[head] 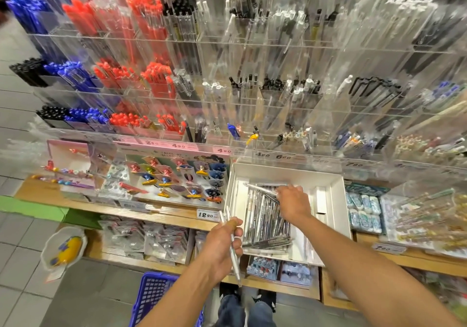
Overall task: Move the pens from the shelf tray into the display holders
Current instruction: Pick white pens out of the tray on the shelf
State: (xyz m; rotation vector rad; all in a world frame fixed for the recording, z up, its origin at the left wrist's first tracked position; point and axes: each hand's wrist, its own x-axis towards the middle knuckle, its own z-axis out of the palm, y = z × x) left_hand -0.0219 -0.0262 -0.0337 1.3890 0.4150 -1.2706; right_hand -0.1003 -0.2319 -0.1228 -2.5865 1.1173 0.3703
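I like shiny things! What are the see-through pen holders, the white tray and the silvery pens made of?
Display holders: probably clear acrylic plastic, since pens show through and the edges glint.
White tray: looks like matte cardboard, with thin folded walls.
Pens: clear or silvery plastic, glossy; too blurred to be sure.

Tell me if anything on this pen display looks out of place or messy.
Little stands out. The pens in the white tray lie in a loose, crisscrossed heap rather than in rows. In the clear holders above, one yellow-tipped pen leans sideways while its neighbours stand upright. Motion blur hides finer detail.
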